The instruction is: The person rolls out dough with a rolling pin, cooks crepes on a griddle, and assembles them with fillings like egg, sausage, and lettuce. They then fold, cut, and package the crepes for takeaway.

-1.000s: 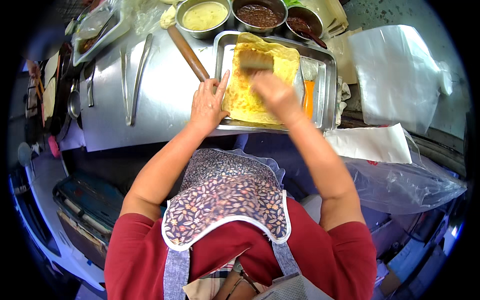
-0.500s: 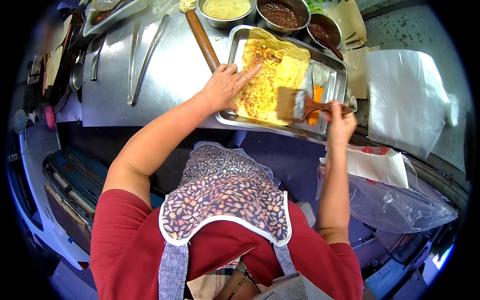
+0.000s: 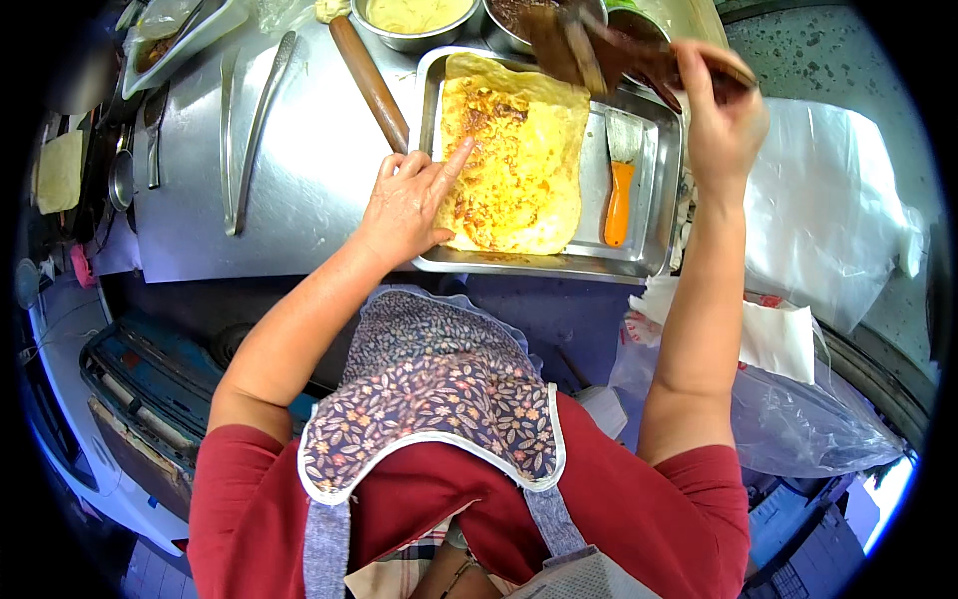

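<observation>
A flat yellow pancake [image 3: 529, 170], browned and smeared with dark sauce in places, lies in a metal tray [image 3: 654, 190]. My left hand [image 3: 404, 205] rests at its left edge over the tray rim, index finger stretched onto the pancake and thumb apart. Up at the right, my right hand [image 3: 723, 125] grips the handle of a wide brush [image 3: 574, 50] with brown bristles, blurred by motion. The brush hovers over the tray's far edge beside a bowl of dark sauce [image 3: 519, 12]. An orange-handled scraper [image 3: 619, 200] lies in the tray, right of the pancake.
Beyond the tray stands a metal bowl of pale yellow batter [image 3: 414, 38]. A wooden rolling pin [image 3: 369, 85] lies left of it, with metal tongs [image 3: 259, 130] farther left. Clear plastic bags [image 3: 818, 200] hang at the right. A white container [image 3: 185, 45] sits far left.
My right hand has lifted the brush off the pancake and carried it up and away toward the sauce bowls. My left hand stays at the pancake's left edge.
</observation>
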Available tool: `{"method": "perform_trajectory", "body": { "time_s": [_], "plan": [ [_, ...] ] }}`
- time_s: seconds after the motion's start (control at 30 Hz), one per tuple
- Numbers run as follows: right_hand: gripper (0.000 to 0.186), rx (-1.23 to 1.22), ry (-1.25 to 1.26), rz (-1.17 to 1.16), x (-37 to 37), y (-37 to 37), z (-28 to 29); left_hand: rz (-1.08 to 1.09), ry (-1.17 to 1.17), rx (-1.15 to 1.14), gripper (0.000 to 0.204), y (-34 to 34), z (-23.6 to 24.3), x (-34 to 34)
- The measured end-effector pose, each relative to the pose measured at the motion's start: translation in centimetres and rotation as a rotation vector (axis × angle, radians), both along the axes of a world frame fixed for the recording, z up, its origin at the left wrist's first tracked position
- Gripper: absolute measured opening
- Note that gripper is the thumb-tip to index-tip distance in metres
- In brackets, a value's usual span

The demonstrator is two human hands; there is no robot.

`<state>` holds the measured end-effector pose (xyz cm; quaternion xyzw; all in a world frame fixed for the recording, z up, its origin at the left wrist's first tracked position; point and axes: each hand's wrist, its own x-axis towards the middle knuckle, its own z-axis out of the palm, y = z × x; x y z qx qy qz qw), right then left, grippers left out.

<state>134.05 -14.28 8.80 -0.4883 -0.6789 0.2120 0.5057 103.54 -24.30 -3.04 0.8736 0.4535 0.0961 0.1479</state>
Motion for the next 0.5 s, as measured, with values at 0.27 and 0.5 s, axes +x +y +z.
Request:
{"method": "perform_trajectory", "body": {
  "time_s": [0.27, 0.5],
  "plan": [
    [0.03, 0.003, -0.6, 0.233, -0.7, -18.3, -6.1, 0.046, 0.052, 0.004, 0.136, 0.2, -0.2, 0.9],
    [0.018, -0.595, 0.416, -0.188, -0.3, -16.1, -7.6, 0.022, 0.083, -0.026, 0.137, 0.4, 0.0, 1.2]
  ]
}}
